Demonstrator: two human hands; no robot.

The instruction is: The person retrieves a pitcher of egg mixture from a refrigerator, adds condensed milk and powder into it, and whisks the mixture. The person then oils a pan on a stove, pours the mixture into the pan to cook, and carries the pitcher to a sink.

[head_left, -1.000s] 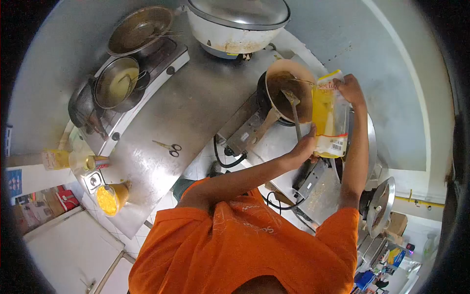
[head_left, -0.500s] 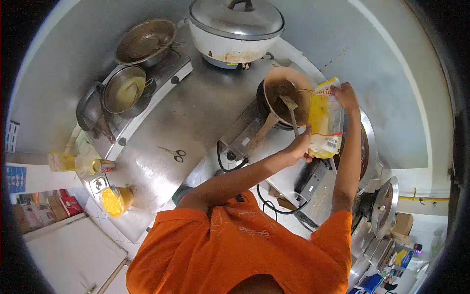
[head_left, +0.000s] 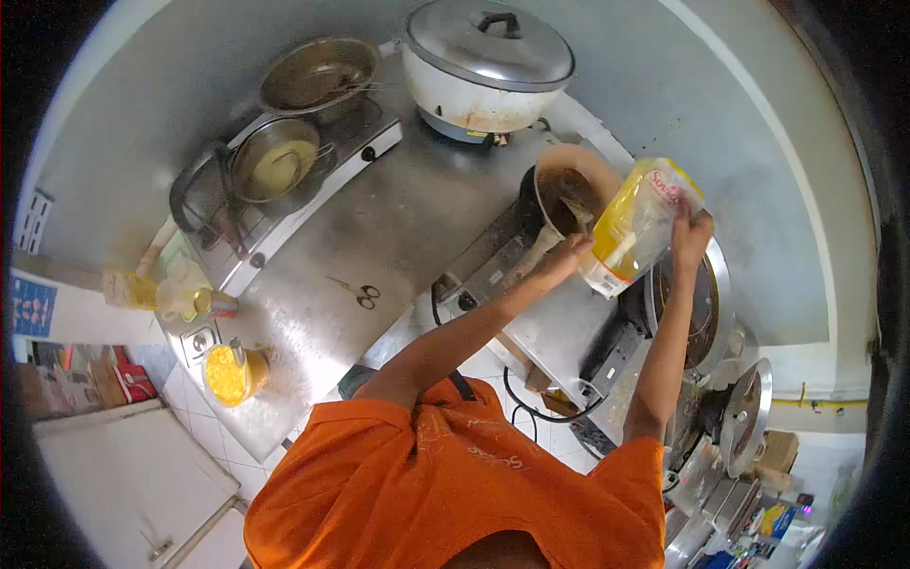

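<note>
A yellow and clear cooking oil pouch (head_left: 633,228) is held tilted beside the round pan (head_left: 595,169). My right hand (head_left: 692,235) is closed on the pouch's right edge. At its lower left edge, my left hand (head_left: 567,260) is closed, its fingertips against the plastic and partly hidden. A spatula (head_left: 575,211) rests in the pan, its blade in dark liquid. Its handle runs toward my left hand, and I cannot tell whether they touch. The pan has a pale inner wall and sits on a burner.
Scissors (head_left: 356,291) lie on the steel table (head_left: 379,213). A jug of yellow food (head_left: 232,375) stands at its left corner. Behind are a large lidded cooker (head_left: 483,85) and a stove (head_left: 313,204) with pans. Another wide pan (head_left: 706,313) is at right.
The pouch has tilted over to the right and looks flatter, with less yellow inside. The thin stream at its top corner no longer shows. My left hand has shifted up along its edge.
</note>
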